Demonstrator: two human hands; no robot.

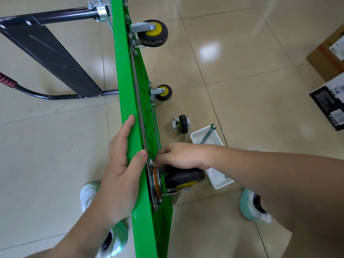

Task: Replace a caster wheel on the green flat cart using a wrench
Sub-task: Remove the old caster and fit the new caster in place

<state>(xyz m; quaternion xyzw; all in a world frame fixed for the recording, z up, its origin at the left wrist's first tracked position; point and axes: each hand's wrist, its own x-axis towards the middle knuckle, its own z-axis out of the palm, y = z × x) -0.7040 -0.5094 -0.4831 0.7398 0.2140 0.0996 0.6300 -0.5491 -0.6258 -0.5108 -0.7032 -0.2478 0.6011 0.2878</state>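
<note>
So the green cart (128, 101) is tipped up on its edge on the floor (242, 71), ribbed underside facing right. Left hand (121, 172) clamps the top edge. Right hand (178, 155) pinches at the mounted caster's (178, 179) plate corner. Loose caster (181, 124) lies near the basket (216, 164), which holds the wrench (208, 134).

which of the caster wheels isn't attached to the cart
The loose caster lying on the floor tiles beside the white basket. It has no yellow hub showing; the other three are mounted on the green cart.
</note>
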